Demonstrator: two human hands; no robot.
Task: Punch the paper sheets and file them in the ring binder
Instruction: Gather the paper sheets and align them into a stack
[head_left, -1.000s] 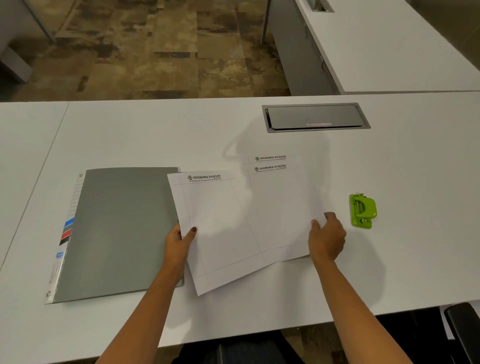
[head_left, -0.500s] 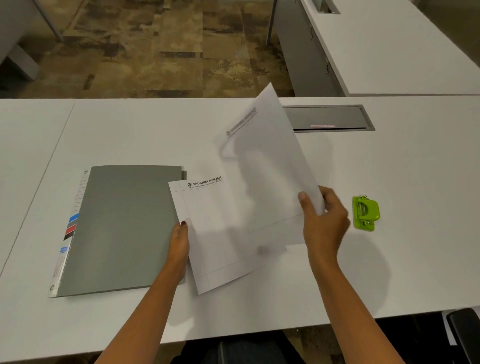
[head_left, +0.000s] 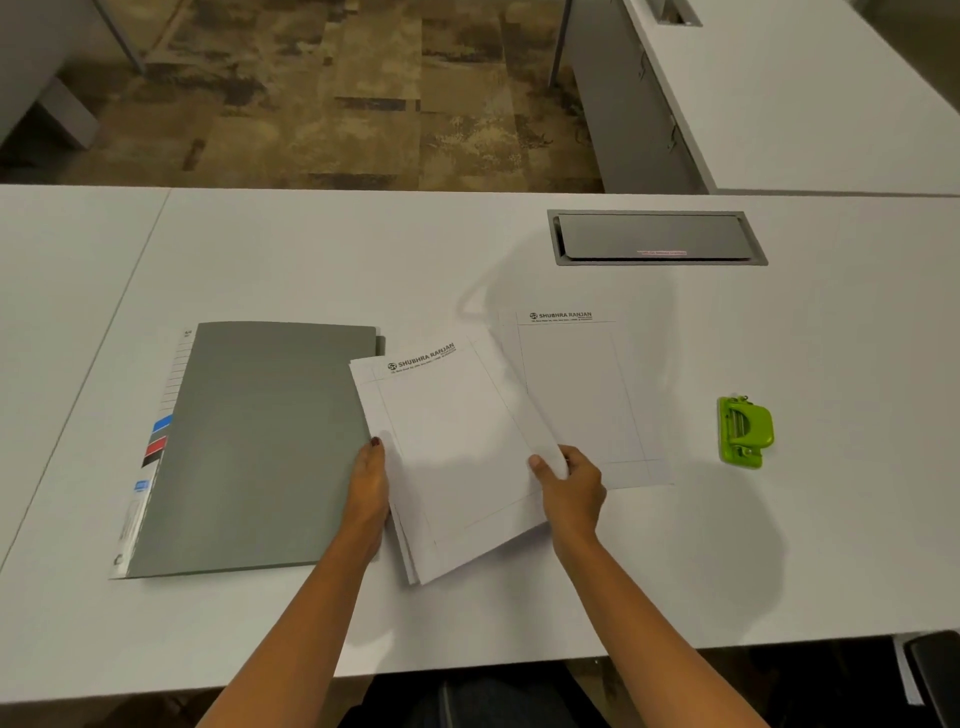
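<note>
The left hand (head_left: 370, 480) and right hand (head_left: 569, 488) pinched opposite edges of a thin, fanned stack (head_left: 457, 457) of smooth white letterhead paper overlapping the matte grey binder (head_left: 260, 441). Beyond lay one flat sheet (head_left: 571, 395) and a glossy green punch (head_left: 744, 431).

ring binder (head_left: 260, 447): grey, closed, flat on the worktop (head_left: 311, 260) at the left, coloured tabs poking out its left edge
stack of sheets (head_left: 457, 447): white letterhead pages, a bit fanned, tilted, overlapping the binder's right edge, held at its sides by left hand (head_left: 370, 483) and right hand (head_left: 571, 488)
single sheet (head_left: 571, 395): same letterhead, flat, partly under the stack's right side
hole punch (head_left: 745, 431): small, lime green, off to the right
</note>
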